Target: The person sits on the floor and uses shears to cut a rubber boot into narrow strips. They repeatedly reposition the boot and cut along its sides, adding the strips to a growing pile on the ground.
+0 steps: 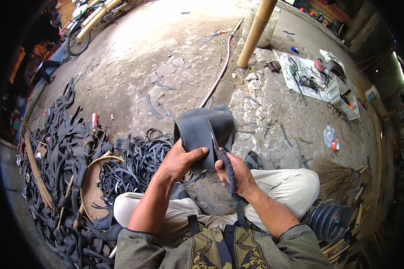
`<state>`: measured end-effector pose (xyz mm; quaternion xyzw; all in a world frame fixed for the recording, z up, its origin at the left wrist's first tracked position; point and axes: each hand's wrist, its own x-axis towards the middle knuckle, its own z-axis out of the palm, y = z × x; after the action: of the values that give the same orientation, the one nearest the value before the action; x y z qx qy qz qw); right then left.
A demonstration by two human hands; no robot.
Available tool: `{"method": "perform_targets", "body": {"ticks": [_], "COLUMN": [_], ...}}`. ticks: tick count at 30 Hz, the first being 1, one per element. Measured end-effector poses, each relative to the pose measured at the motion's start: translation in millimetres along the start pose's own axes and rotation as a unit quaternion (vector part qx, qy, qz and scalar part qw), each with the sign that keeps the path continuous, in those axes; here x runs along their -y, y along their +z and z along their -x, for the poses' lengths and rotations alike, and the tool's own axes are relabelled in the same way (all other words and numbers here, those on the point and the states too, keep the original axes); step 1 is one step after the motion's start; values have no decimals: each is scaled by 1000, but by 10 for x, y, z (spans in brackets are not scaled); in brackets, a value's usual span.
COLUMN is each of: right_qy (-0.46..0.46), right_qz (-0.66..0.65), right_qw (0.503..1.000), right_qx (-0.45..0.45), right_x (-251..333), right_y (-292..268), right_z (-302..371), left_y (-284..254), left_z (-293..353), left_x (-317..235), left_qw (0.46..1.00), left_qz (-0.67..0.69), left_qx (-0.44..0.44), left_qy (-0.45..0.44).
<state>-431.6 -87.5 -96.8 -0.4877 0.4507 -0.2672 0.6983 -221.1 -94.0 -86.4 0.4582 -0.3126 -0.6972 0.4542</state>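
Left hand (180, 158): clamped on the lower left part of a folded dark rubber sheet (203, 130), thumb laid across its near face, fingers hidden behind it. Sheet held upright above the lap, over the concrete floor (166, 40), its upper fold curling toward the right.

Right hand (238, 175): closed around the wrapped dark handle of a knife (223, 161). Blade pointing up and slightly left, lying against the near face of the rubber sheet, just right of the left thumb. Tip roughly at mid-height of the sheet. Whether the edge has entered the rubber: cannot tell.

Position of the sheet relative to both hands: between them and slightly beyond, lower edge touching the left palm, right edge just beside the right knuckles.

Surroundings on the floor:
- Left side: large heap of black rubber strips (67, 148), with a round woven tray (94, 188) resting on it and a bundle of thin sticks (36, 175) at its outer edge.
- Ahead: a bamboo post (257, 31) standing upright, a long thin hose (220, 74) running past its base.
- Far right: a pale cloth with scissors and small tools (300, 74), a white basket (343, 96) beside it.
- Near right: a straw broom (339, 177) and a dark ribbed rubber piece (330, 222) close to the right knee.
- Far left corner: a parked bicycle (87, 22).
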Motion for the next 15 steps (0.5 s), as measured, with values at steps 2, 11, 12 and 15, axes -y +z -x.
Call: {"method": "perform_targets", "body": {"ticks": [2, 11, 12, 15], "right_qy": [12, 17, 7, 13], "right_qz": [-24, -74, -41, -76], "right_qw": [1000, 997, 999, 997], "right_qx": [-3, 1, 10, 9], "right_x": [33, 14, 7, -12], "right_y": [19, 9, -11, -1], "right_z": [3, -31, -17, 39], "left_y": [-22, 27, 7, -112], "left_z": [9, 96, 84, 11], "left_x": [-16, 34, 31, -10], "left_qw": [999, 999, 998, 995], "left_qz": [-35, -28, -36, 72], "left_qx": [-15, 39, 41, 10], "left_qy": [-6, 15, 6, -62]}}
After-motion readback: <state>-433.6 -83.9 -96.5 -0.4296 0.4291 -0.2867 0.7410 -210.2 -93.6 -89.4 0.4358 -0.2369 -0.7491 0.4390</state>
